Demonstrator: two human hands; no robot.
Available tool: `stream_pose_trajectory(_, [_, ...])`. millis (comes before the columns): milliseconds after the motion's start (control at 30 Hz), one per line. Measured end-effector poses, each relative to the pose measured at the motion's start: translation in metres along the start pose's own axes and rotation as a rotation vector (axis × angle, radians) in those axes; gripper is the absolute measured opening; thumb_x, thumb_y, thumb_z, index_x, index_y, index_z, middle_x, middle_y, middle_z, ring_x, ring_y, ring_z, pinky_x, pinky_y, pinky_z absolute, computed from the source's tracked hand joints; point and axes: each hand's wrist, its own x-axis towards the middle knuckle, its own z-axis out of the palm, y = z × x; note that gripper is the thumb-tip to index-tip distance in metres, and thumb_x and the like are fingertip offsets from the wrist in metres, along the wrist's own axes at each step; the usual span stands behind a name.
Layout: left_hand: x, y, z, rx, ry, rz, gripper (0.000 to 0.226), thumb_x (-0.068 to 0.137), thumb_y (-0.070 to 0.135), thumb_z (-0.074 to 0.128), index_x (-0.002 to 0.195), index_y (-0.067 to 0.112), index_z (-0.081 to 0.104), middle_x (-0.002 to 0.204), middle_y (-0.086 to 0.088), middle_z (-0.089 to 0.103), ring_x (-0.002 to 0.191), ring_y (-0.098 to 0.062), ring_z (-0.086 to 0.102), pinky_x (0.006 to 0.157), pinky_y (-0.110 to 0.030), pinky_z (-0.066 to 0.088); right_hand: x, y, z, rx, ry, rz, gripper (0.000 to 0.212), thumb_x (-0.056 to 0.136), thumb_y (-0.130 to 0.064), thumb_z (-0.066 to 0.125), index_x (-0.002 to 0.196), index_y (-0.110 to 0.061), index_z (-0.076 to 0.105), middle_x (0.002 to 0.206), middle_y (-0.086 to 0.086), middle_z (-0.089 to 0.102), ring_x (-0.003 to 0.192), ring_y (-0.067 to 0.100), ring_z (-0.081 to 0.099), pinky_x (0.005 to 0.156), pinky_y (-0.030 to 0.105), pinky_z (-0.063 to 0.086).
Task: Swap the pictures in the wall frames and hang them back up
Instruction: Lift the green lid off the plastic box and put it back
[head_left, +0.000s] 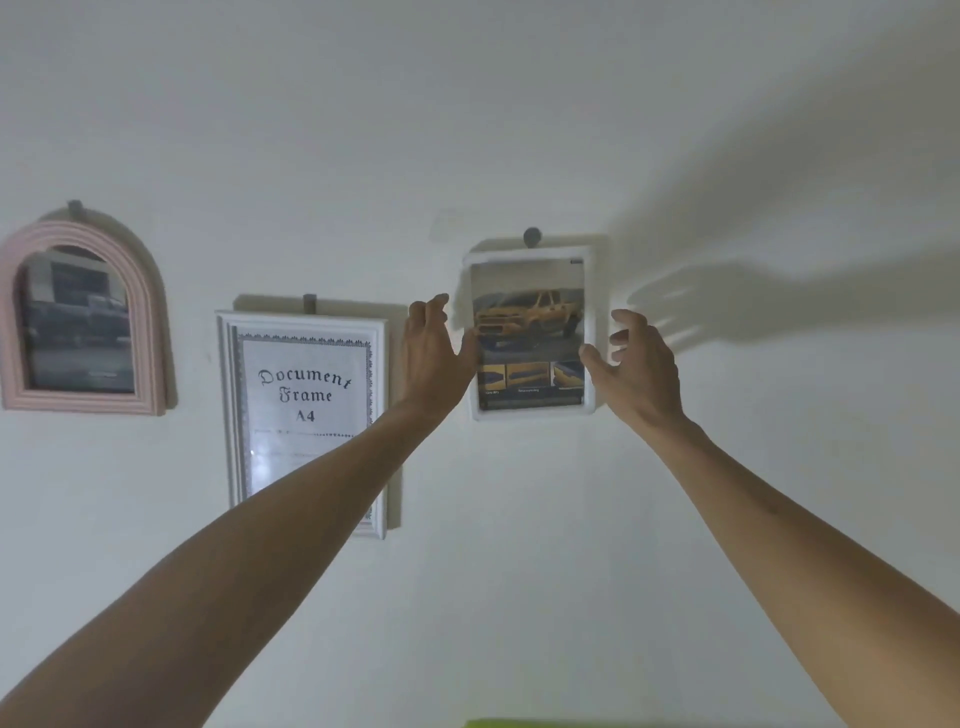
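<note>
A small white frame with a yellow truck picture hangs on a grey wall hook. My left hand is raised at the frame's left edge, fingers spread and loosely bent, its thumb at the frame's side. My right hand is at the right edge with its thumb near the frame border; the fingers are spread and relaxed. Neither hand clearly grips the frame. To the left hangs a larger white frame reading "Document Frame A4", partly covered by my left forearm. Far left hangs a pink arched frame with a dark picture.
The frames hang on a plain white wall, each on its own grey hook. My hands' shadow falls on the wall to the right. A green edge shows at the bottom of the view.
</note>
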Motion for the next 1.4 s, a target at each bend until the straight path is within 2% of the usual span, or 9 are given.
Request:
stream_pose_trajectory(267, [-0.109, -0.026, 0.025, 0.085, -0.115, -0.012, 0.042, 0.09, 0.027, 0.062, 0.128, 0.013, 0.05, 0.111, -0.002, 0.055, 0.097, -0.019, 0.059, 0.074, -0.038, 0.054, -0.083, 0.051, 0.017, -0.07, -0.124, 0.117, 0.058, 0.086, -0.046, 0.063, 0.137, -0.026, 0.043, 0.128, -0.004, 0.055, 0.115, 0.017, 0.056, 0.094, 0.042, 0.046])
stream_pose_trajectory(500, [-0.237, -0.064, 0.036, 0.252, -0.513, -0.308, 0.046, 0.095, 0.032, 0.056, 0.135, 0.013, 0.046, 0.127, -0.005, 0.051, 0.115, -0.024, 0.054, 0.086, -0.039, 0.047, -0.193, 0.121, 0.025, -0.143, -0.398, 0.319, 0.061, 0.088, -0.045, 0.062, 0.142, -0.024, 0.04, 0.135, 0.001, 0.05, 0.123, 0.019, 0.051, 0.095, 0.039, 0.037])
stream_pose_trajectory(800, [-0.401, -0.1, 0.026, 0.515, -1.043, -0.858, 0.062, 0.091, 0.041, 0.061, 0.133, 0.001, 0.04, 0.137, -0.019, 0.041, 0.129, -0.035, 0.042, 0.1, -0.041, 0.04, -0.339, 0.237, 0.011, -0.417, -0.936, 0.789, 0.077, 0.09, -0.05, 0.059, 0.149, -0.012, 0.026, 0.144, 0.016, 0.037, 0.128, 0.034, 0.049, 0.1, 0.043, 0.046])
stream_pose_trajectory(933, [-0.442, -0.106, 0.025, 0.587, -1.152, -1.006, 0.075, 0.083, 0.055, 0.068, 0.131, 0.004, 0.044, 0.137, -0.018, 0.044, 0.127, -0.033, 0.046, 0.097, -0.038, 0.043, -0.372, 0.269, 0.013, -0.441, -1.018, 0.879, 0.082, 0.092, -0.052, 0.057, 0.151, -0.009, 0.021, 0.148, 0.016, 0.032, 0.131, 0.034, 0.044, 0.099, 0.042, 0.045])
stream_pose_trajectory(1067, [-0.465, -0.11, 0.03, 0.587, -1.301, -1.05, 0.063, 0.079, 0.062, 0.068, 0.107, 0.007, 0.057, 0.117, -0.012, 0.058, 0.121, -0.029, 0.049, 0.084, -0.032, 0.044, -0.375, 0.296, 0.023, -0.4, -1.047, 0.921, 0.089, 0.088, -0.057, 0.061, 0.152, -0.008, 0.022, 0.152, 0.015, 0.031, 0.136, 0.034, 0.041, 0.103, 0.043, 0.043])
stream_pose_trajectory(1167, [-0.47, -0.109, 0.033, 0.576, -1.312, -1.113, 0.055, 0.079, 0.057, 0.072, 0.092, 0.007, 0.053, 0.1, -0.008, 0.054, 0.097, -0.028, 0.054, 0.076, -0.032, 0.048, -0.371, 0.314, 0.037, -0.356, -1.053, 0.938, 0.094, 0.082, -0.058, 0.068, 0.149, -0.005, 0.029, 0.15, 0.015, 0.038, 0.134, 0.034, 0.044, 0.101, 0.041, 0.046])
stream_pose_trajectory(1233, [-0.473, -0.111, 0.036, 0.567, -1.271, -1.154, 0.052, 0.077, 0.051, 0.076, 0.075, 0.009, 0.046, 0.094, -0.009, 0.054, 0.087, -0.026, 0.055, 0.074, -0.034, 0.053, -0.365, 0.321, 0.047, -0.347, -1.078, 0.928, 0.092, 0.079, -0.054, 0.075, 0.144, -0.002, 0.036, 0.143, 0.015, 0.046, 0.127, 0.033, 0.05, 0.091, 0.037, 0.048])
stream_pose_trajectory(1333, [-0.475, -0.112, 0.039, 0.575, -1.258, -1.156, 0.053, 0.075, 0.05, 0.079, 0.074, 0.009, 0.046, 0.096, -0.011, 0.058, 0.098, -0.029, 0.06, 0.074, -0.034, 0.054, -0.354, 0.332, 0.059, -0.33, -1.12, 0.964, 0.091, 0.069, -0.048, 0.085, 0.135, 0.001, 0.045, 0.131, 0.014, 0.055, 0.119, 0.033, 0.055, 0.081, 0.032, 0.047])
stream_pose_trajectory(1400, [-0.479, -0.113, 0.04, 0.581, -1.241, -1.158, 0.053, 0.072, 0.05, 0.081, 0.078, 0.008, 0.05, 0.101, -0.013, 0.061, 0.101, -0.03, 0.06, 0.072, -0.035, 0.055, -0.35, 0.342, 0.064, -0.289, -1.154, 1.013, 0.096, 0.056, -0.048, 0.091, 0.131, -0.001, 0.052, 0.129, 0.012, 0.06, 0.115, 0.032, 0.06, 0.088, 0.036, 0.053])
